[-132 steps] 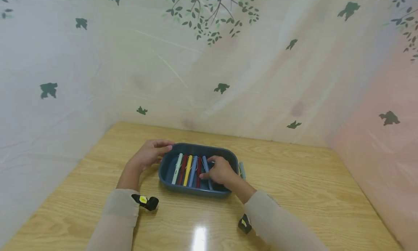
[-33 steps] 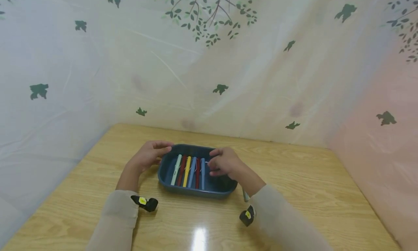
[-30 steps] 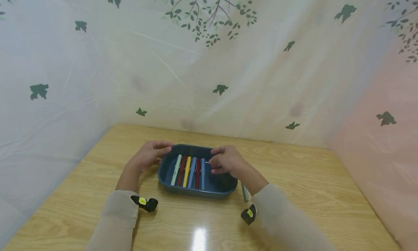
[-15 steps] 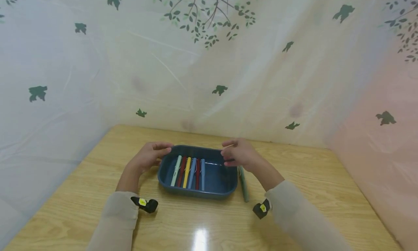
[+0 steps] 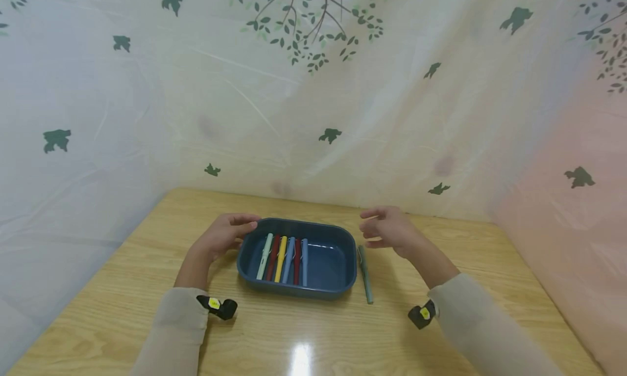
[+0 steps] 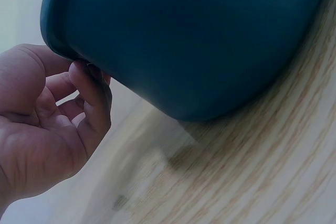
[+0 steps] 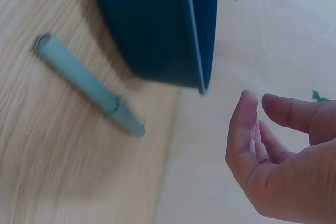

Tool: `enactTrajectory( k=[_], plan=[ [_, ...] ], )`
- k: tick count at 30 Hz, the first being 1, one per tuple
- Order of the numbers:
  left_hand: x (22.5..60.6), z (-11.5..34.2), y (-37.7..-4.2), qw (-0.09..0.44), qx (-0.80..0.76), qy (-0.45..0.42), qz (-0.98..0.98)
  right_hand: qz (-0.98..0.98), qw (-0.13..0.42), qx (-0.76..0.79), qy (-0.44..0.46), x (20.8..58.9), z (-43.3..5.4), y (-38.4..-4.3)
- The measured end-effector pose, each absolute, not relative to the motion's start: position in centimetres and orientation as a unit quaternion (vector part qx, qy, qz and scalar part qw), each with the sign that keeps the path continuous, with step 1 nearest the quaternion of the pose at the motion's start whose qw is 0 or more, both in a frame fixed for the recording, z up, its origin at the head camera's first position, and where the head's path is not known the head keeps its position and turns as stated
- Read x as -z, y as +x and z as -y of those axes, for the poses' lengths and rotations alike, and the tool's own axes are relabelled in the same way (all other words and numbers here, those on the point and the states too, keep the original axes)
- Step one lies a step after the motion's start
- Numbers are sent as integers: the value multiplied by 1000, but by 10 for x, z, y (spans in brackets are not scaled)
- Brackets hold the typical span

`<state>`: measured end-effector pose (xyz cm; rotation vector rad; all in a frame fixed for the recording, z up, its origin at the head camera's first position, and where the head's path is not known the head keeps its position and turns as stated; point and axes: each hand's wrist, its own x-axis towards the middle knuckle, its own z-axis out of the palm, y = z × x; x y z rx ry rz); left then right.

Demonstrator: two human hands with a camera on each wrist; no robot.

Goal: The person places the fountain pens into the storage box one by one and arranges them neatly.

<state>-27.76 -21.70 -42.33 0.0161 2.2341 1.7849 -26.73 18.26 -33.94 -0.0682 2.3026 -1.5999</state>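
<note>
My left hand point(image 5: 222, 235) grips the back left corner of a dark blue plastic bin point(image 5: 330, 294), its thumb at the rim; the left wrist view has its curled fingers close under the lip of the bin point(image 6: 184, 40). Inside, a row of capped pens fills the left part: pale green point(image 5: 264, 256), dark red point(image 5: 273, 258), yellow point(image 5: 281, 259), blue point(image 5: 288, 260), dark red point(image 5: 296, 262) and blue point(image 5: 305, 262). A grey-green pen point(image 5: 365, 275) lies on the table just right of the bin. My right hand point(image 5: 392, 232) hovers beyond it, fingers loosely bent, holding nothing.
Everything stands on a wooden table point(image 5: 313, 332). Behind it and along both sides hangs a pale curtain point(image 5: 264, 104) printed with leaves and birds. A black camera point(image 5: 422, 314) sits at the right wrist, another camera point(image 5: 220, 306) at the left.
My right hand has let go of the rightmost blue pen, now straighter in the row, and has moved right, out of the bin and past the grey-green pen. The left hand stays put.
</note>
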Motion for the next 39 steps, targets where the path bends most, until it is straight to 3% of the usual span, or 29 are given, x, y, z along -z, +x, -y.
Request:
enactTrajectory(
  k=[16,30,39],
  plan=[
    [423,217,-277,142,-617,0,-774,-845,170,507,-3,365,-211,-261],
    [422,217,-277,144,-618,3,-773,-844,192,501,8,400,-210,-251],
    [423,216,-277,142,-620,4,-772,-853,178,491,10,412,-201,-241]
  ],
)
